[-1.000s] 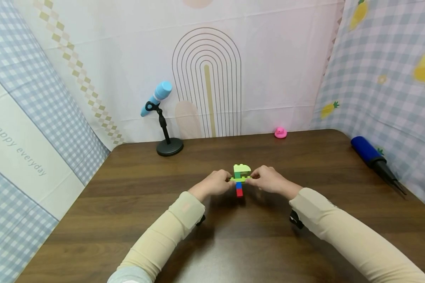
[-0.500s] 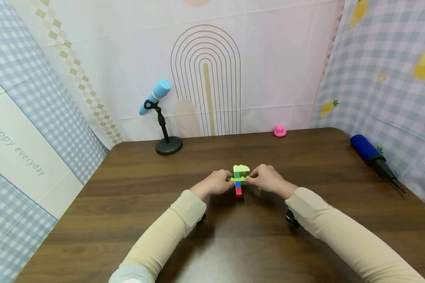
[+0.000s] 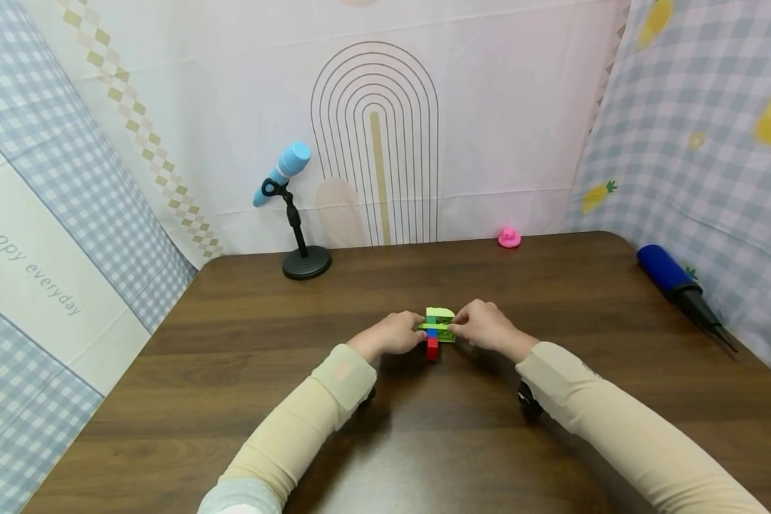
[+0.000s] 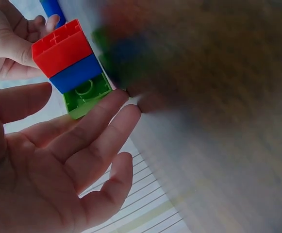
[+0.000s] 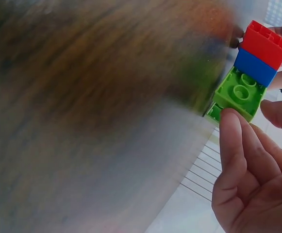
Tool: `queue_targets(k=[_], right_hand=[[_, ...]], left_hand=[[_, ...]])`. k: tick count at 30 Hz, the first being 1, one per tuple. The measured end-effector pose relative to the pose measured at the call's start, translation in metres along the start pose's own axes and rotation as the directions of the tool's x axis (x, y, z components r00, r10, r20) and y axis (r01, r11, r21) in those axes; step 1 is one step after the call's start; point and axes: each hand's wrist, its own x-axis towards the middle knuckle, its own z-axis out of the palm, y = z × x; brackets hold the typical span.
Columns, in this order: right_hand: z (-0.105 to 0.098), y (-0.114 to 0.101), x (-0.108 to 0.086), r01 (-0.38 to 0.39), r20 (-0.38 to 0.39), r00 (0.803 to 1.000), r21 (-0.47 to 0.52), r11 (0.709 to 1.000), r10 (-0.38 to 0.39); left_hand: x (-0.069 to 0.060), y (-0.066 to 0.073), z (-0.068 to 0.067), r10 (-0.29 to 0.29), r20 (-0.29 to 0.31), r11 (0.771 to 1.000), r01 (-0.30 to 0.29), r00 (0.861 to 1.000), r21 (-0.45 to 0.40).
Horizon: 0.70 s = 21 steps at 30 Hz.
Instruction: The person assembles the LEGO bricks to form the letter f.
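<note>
Between my two hands is a toy building-block model [image 3: 432, 348], made of a red brick at the near end, then a blue brick, lime green pieces, a darker green brick and a rounded pale green top. My left hand [image 3: 395, 333] holds the left end of the lime green crosspiece. At its other end my right hand [image 3: 487, 328] pinches the piece between thumb and fingertips. Hollow undersides of the red brick [image 4: 63, 48] and a green piece [image 4: 86, 93] face the left wrist camera. Studless green underside [image 5: 240, 94] also shows in the right wrist view.
A light blue toy microphone [image 3: 290, 163] sits on a black stand [image 3: 306, 263] at the back left. Near the back edge of the brown table [image 3: 231, 343] is a pink rubber duck [image 3: 509, 238]. A blue hand pump [image 3: 668, 277] lies at the right edge.
The block model has tilted in my hands: its red end has swung toward me and its pale green top looks lower. Both hands keep their hold and have barely shifted.
</note>
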Motion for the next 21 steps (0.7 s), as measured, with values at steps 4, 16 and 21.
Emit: queue_targets(k=[4, 16, 21], right_hand=[[0.0, 0.003, 0.0, 0.0, -0.001, 1.0, 0.019, 1.0, 0.0], [-0.007, 0.013, -0.003, 0.003, -0.011, 1.0, 0.045, 0.999, -0.002], [-0.012, 0.017, -0.006, 0.034, -0.024, 0.999, 0.052, 0.998, -0.032]], left_hand=[[-0.002, 0.002, 0.0, 0.01, -0.003, 1.0, -0.01, 1.0, -0.001], [-0.005, -0.001, 0.0, 0.047, -0.018, 0.999, -0.046, 0.999, 0.025], [-0.005, -0.003, -0.001, 0.05, -0.018, 0.999, -0.049, 0.999, 0.017]])
